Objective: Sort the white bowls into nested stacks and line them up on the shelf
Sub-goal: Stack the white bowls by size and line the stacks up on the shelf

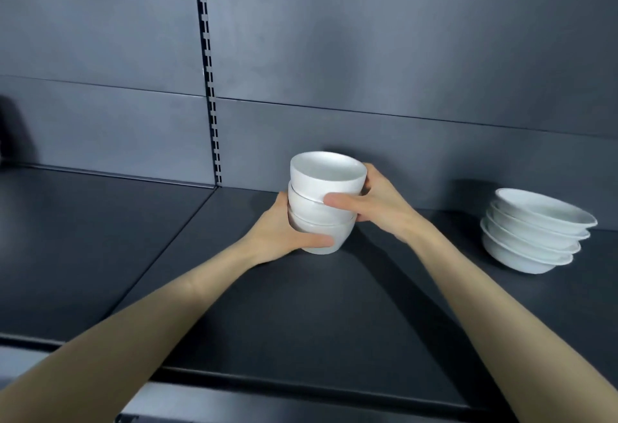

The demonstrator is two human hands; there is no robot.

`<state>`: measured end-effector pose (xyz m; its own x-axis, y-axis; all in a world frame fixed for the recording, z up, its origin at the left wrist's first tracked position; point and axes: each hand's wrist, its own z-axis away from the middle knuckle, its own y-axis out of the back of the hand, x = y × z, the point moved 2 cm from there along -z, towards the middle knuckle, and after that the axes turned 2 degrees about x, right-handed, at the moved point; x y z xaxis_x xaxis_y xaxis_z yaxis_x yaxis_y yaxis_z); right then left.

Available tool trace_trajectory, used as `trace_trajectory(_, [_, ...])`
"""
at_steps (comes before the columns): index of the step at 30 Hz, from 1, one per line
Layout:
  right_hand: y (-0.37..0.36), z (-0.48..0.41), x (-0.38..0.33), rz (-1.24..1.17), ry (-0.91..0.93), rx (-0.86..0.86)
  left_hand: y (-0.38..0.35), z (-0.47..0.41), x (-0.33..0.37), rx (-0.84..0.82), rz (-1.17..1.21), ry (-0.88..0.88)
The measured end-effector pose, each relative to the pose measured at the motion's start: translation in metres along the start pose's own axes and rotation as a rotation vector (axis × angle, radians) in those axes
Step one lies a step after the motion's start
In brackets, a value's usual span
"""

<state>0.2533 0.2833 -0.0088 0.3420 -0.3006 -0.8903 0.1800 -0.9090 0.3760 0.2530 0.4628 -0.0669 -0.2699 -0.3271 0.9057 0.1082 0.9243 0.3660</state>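
Clasping bowl stack (311, 206) | left grip (281, 232) curled low | right grip (378, 205) curled higher

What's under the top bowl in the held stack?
A middle bowl and a bottom bowl, nested. The left hand and right hand grip and cover parts of their sides; whether the bottom bowl touches the shelf is unclear.

Left hand (284, 233): bare, slim fingers.
Right hand (378, 210): bare, slim fingers.
Left forearm (150, 315): bare, unsleeved.
Right forearm (485, 305): bare, unsleeved.
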Motion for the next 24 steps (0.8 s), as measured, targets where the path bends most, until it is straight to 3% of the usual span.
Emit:
trace_trajectory(5, [-0.003,-0.001,-0.002,-0.062,-0.035,0.077,0.001,0.005,0.006,0.071,-0.025,0.033])
trace_trajectory(13, [-0.029,-0.01,-0.043,-0.098,0.026,0.01,0.047,0.034,0.026,0.238,-0.02,0.032])
trace_trajectory(24, [-0.164,-0.014,-0.122,-0.147,0.11,-0.111,0.177,0.129,0.018,0.391,-0.036,0.029])
